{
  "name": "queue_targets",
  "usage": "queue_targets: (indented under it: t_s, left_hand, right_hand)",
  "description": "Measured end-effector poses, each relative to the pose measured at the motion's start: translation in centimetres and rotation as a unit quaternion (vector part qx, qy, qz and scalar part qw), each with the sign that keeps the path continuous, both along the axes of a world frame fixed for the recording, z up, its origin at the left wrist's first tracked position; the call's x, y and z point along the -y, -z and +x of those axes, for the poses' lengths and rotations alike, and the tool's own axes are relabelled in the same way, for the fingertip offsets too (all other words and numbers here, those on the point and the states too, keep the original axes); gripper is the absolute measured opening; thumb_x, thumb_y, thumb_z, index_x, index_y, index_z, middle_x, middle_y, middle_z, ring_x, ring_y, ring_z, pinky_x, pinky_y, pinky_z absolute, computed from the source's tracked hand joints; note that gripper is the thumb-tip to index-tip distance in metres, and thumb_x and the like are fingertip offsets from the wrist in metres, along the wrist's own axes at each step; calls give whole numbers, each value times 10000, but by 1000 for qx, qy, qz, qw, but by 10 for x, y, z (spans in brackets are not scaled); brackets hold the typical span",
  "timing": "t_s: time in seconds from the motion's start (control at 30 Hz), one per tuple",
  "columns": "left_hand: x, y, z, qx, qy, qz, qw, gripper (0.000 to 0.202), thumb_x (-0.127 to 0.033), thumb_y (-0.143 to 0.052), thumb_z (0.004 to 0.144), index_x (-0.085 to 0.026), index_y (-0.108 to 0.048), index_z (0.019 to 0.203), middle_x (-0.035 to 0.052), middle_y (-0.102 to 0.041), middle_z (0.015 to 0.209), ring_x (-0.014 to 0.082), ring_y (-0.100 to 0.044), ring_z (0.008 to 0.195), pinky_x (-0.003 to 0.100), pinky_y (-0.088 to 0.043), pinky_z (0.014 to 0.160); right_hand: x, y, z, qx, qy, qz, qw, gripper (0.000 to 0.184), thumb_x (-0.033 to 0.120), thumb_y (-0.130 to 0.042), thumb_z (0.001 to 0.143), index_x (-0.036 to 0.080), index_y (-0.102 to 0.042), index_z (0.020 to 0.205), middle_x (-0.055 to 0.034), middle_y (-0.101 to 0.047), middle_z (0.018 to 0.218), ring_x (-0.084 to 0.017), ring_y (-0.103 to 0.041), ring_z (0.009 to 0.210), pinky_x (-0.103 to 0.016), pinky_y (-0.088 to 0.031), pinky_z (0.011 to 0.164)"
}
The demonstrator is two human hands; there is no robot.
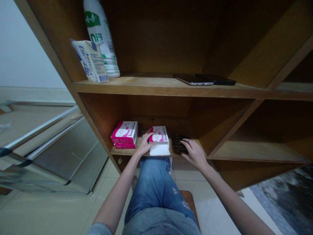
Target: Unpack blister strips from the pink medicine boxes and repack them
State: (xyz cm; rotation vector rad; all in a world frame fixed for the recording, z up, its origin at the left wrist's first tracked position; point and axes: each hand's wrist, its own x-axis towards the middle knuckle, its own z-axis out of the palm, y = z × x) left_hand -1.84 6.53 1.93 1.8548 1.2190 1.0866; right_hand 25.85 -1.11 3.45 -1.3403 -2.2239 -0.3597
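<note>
On the lower shelf lies a pink and white box (160, 133), its white end flap (159, 149) folded out toward me. My left hand (145, 143) grips this box at its left side, fingers over the top edge and thumb lower down. Just right of the box is a dark, glossy, ribbed bundle (176, 143); what kind of thing it is I cannot make out. My right hand (194, 152) has its fingers bent on the bundle's right side. Two similar pink and white boxes (126, 130) are stacked to the left.
The upper shelf (146, 84) carries a white bottle (104, 42), a crumpled drink carton (92, 62), a phone (192, 79) and a flat black item (223, 80). A metal-framed rack (61, 150) stands at the left. My knees are close under the lower shelf.
</note>
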Motion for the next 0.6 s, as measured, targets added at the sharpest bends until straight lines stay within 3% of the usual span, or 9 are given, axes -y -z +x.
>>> queue_targets:
  t_s: [0.13, 0.33, 0.47, 0.6]
  left_hand:
    - [-3, 5, -1, 14, 11, 6, 1000, 521, -300, -653, 736, -220, -528, 1235, 98, -431, 1366, 231, -348, 1312, 382, -265, 1090]
    - [-4, 6, -2, 23, 6, -8, 1000, 554, -328, -648, 743, -242, -501, 1270, 100, -379, 1411, 238, -291, 1358, 386, -266, 1096]
    - [-4, 5, -2, 12, 0, -26, 1000, 615, -362, -629, 758, -220, -445, 1327, 120, -399, 1403, 245, -285, 1362, 393, -270, 1093]
    - [-6, 7, -2, 3, -1, -21, 1000, 599, -386, -618, 765, -198, -462, 1312, 121, -436, 1385, 237, -354, 1322, 389, -274, 1091]
  right_hand:
    - [-23, 9, 5, 18, -6, -26, 999, 430, 208, -554, 801, 131, -485, 1218, -158, -528, 1202, -281, -488, 1083, -413, -442, 886]
    - [-50, 13, 0, 27, -48, -46, 997, 482, 419, -564, 832, 155, -488, 1228, -162, -533, 1211, -284, -482, 1129, -434, -408, 913]
    - [-46, 14, -6, 11, -36, -55, 998, 541, 494, -530, 839, 159, -470, 1259, -158, -510, 1267, -281, -460, 1183, -458, -358, 975]
    - [-22, 6, -27, -55, 5, -2, 998, 410, 406, -457, 901, 162, -495, 1230, -135, -559, 1210, -265, -472, 1168, -474, -322, 995]
